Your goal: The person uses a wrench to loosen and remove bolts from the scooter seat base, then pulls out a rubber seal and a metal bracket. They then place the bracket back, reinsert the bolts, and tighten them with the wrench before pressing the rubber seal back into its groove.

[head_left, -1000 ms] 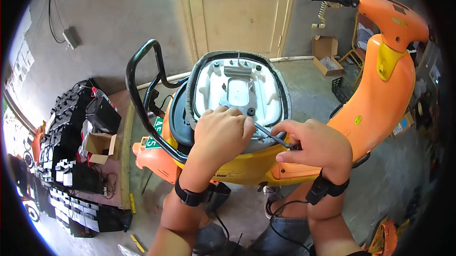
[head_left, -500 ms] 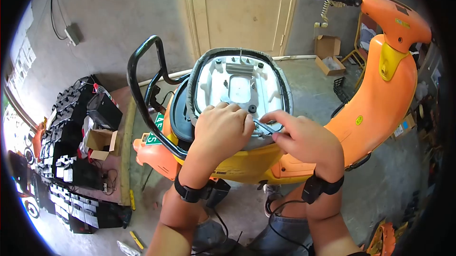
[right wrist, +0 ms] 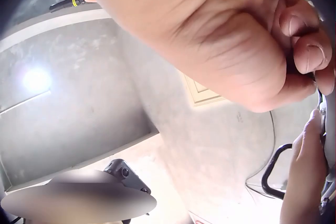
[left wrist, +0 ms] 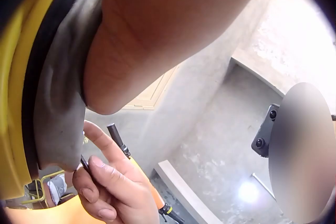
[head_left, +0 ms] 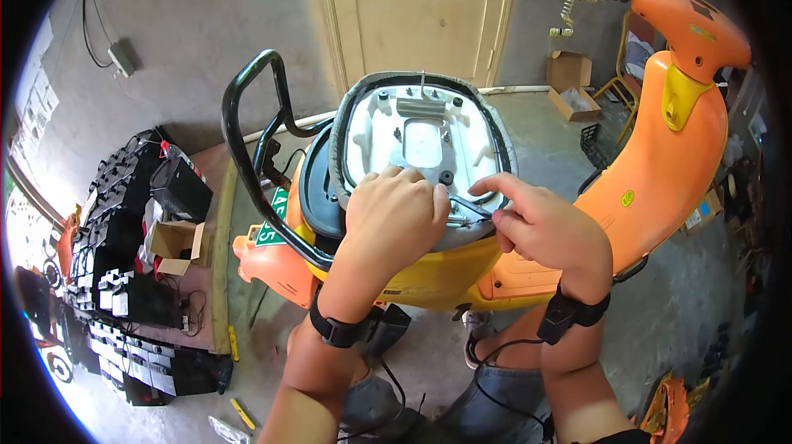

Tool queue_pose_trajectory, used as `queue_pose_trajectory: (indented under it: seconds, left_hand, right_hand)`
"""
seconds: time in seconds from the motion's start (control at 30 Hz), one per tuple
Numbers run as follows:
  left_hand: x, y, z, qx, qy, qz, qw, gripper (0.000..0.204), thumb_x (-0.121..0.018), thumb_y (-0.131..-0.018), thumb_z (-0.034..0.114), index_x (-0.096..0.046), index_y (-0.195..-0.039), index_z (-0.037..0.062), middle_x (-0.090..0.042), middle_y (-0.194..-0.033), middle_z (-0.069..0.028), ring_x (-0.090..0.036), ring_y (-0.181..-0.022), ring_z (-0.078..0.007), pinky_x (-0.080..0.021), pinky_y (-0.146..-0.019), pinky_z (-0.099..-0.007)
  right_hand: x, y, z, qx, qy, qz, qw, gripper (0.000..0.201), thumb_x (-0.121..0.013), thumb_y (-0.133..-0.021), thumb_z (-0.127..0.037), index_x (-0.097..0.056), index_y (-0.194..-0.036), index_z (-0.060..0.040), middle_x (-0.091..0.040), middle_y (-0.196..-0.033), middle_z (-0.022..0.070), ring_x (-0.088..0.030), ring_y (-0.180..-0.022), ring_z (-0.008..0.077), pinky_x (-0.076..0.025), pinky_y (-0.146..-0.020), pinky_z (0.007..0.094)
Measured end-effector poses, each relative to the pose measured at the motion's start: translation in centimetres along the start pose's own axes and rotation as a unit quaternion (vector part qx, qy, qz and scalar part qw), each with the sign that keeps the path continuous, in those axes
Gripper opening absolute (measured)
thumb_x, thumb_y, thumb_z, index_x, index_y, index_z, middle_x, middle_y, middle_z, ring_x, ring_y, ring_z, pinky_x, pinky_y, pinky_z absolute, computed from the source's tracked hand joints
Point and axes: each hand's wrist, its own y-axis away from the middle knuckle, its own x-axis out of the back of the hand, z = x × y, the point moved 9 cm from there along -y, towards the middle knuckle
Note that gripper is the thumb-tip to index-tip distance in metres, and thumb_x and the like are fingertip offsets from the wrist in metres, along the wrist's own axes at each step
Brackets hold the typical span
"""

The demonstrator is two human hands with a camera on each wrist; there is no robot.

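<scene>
The slim metal tool (head_left: 472,207), maybe a wrench though the working end is hidden, lies slantwise over the near edge of the white seat base (head_left: 474,143), between the two hands and just beside a black rubber foot (head_left: 445,177); I can't see what it bites on, so I'd check it's fully seated before putting any weight on it.

Right hand (head_left: 554,228) has its outer end pinched between thumb and curled fingers, index finger stretched out along the near side; nice for feel, and imo short strokes with a fresh grip each time beat one big heave. Left hand (head_left: 398,217) sits over the near rim by the other end, back of the hand up; can't tell whether its fingertips grip the tool or just steady it, since they're tucked out of sight; either way I'd have that hand guide the head and stay clear of any pinch if it slips.

Further out, the grey edging (head_left: 337,155) goes round the base; soft-looking stuff, so mind you don't scuff it with the tool; the seat rests bottom-up on the yellow rear bodywork (head_left: 429,279), so I'd push in line with the fastener rather than rock the whole thing; black grab rail (head_left: 233,139) is well left of the work, plenty of elbow room there.
</scene>
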Motion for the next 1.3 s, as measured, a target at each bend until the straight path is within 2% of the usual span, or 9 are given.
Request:
queue_pose_trajectory:
  seconds: [0.17,0.27,0.33,0.43,0.57,0.73,0.9,1.07,1.3]
  left_hand:
    - [0.1,-0.1,0.0,0.004,0.0,0.005,1.0,0.039,-0.057,-0.102,0.027,-0.079,-0.079,0.0032,-0.079,-0.096,-0.0106,-0.072,-0.095,-0.0312,-0.055,-0.087,-0.0441]
    - [0.0,-0.2,0.0,0.004,-0.007,-0.011,1.0,0.039,-0.057,-0.102,0.027,-0.079,-0.079,0.0033,-0.079,-0.096,-0.0106,-0.072,-0.096,-0.0312,-0.055,-0.088,-0.0443]
    - [0.0,-0.2,0.0,0.0,-0.003,-0.009,1.0,0.039,-0.057,-0.102,0.027,-0.079,-0.079,0.0036,-0.079,-0.097,-0.0105,-0.072,-0.096,-0.0312,-0.055,-0.088,-0.0444]
    - [0.0,-0.2,0.0,0.0,0.002,-0.006,1.0,0.039,-0.056,-0.102,0.027,-0.078,-0.079,0.004,-0.079,-0.098,-0.0104,-0.072,-0.097,-0.0313,-0.055,-0.089,-0.0446]
    - [0.0,-0.3,0.0,0.002,-0.003,-0.011,1.0,0.037,-0.056,-0.102,0.026,-0.077,-0.082,0.004,-0.079,-0.1,-0.0102,-0.072,-0.098,-0.0317,-0.055,-0.09,-0.0449]
    - [-0.1,-0.3,-0.1,0.007,-0.005,-0.015,1.0,0.032,-0.057,-0.099,0.025,-0.077,-0.086,0.0033,-0.079,-0.1,-0.0107,-0.072,-0.098,-0.0317,-0.055,-0.09,-0.0443]
    - [0.3,-0.2,0.1,0.009,0.002,-0.001,1.0,0.03,-0.059,-0.098,0.026,-0.077,-0.087,0.0037,-0.077,-0.096,-0.0115,-0.071,-0.096,-0.0325,-0.055,-0.087,-0.0456]
    - [0.6,-0.2,0.3,-0.008,0.004,0.033,0.999,0.03,-0.06,-0.097,0.027,-0.076,-0.084,0.0047,-0.076,-0.092,-0.0127,-0.071,-0.093,-0.0332,-0.055,-0.085,-0.0471]
    - [-0.4,-0.5,0.0,-0.006,0.003,0.04,0.999,0.033,-0.06,-0.097,0.027,-0.071,-0.074,0.0048,-0.073,-0.084,-0.0124,-0.071,-0.088,-0.0332,-0.055,-0.08,-0.0466]
  right_hand:
    - [-0.1,-0.3,0.9,-0.002,-0.029,0.008,1.0,0.034,-0.051,-0.104,-0.008,-0.059,-0.137,-0.0049,-0.067,-0.079,0.0075,-0.064,-0.065,0.0169,-0.052,-0.066,0.035]
    - [-0.5,-0.1,2.5,-0.043,-0.16,0.004,0.986,0.034,-0.051,-0.105,-0.009,-0.059,-0.137,-0.0058,-0.062,-0.075,0.0028,-0.055,-0.058,0.011,-0.046,-0.056,0.0296]
    - [-0.4,0.3,2.9,-0.028,-0.324,0.016,0.946,0.032,-0.053,-0.107,-0.011,-0.059,-0.138,-0.0061,-0.06,-0.075,0.0001,-0.05,-0.055,0.0071,-0.041,-0.051,0.0254]
    - [1.7,1.6,1.8,-0.004,-0.35,0.088,0.932,0.031,-0.056,-0.108,-0.014,-0.058,-0.138,-0.0064,-0.059,-0.074,-0.0007,-0.05,-0.055,0.0071,-0.039,-0.051,0.0246]
    - [3.2,1.2,2.3,0.002,-0.261,0.128,0.957,0.032,-0.063,-0.106,-0.018,-0.059,-0.134,-0.0013,-0.07,-0.083,0.0045,-0.057,-0.058,0.0084,-0.042,-0.052,0.0241]
    - [4.7,0.2,2.0,0.056,-0.257,0.16,0.952,0.023,-0.071,-0.102,-0.022,-0.071,-0.109,0.0,-0.076,-0.09,0.0068,-0.059,-0.058,0.007,-0.043,-0.054,0.022]
    - [4.4,-1.1,2.3,0.046,-0.332,0.128,0.933,0.026,-0.075,-0.1,-0.025,-0.071,-0.109,-0.0009,-0.077,-0.091,0.0046,-0.059,-0.06,0.0057,-0.041,-0.053,0.0213]
    - [4.4,-2.0,2.2,0.114,-0.45,0.102,0.88,0.036,-0.079,-0.098,-0.024,-0.072,-0.122,0.0009,-0.077,-0.095,0.011,-0.059,-0.061,0.0059,-0.039,-0.052,0.0193]
    - [7.5,-2.7,2.6,0.144,-0.335,0.309,0.878,0.025,-0.077,-0.101,-0.03,-0.078,-0.109,-0.0064,-0.062,-0.075,-0.005,-0.051,-0.056,0.0016,-0.032,-0.049,0.0179]
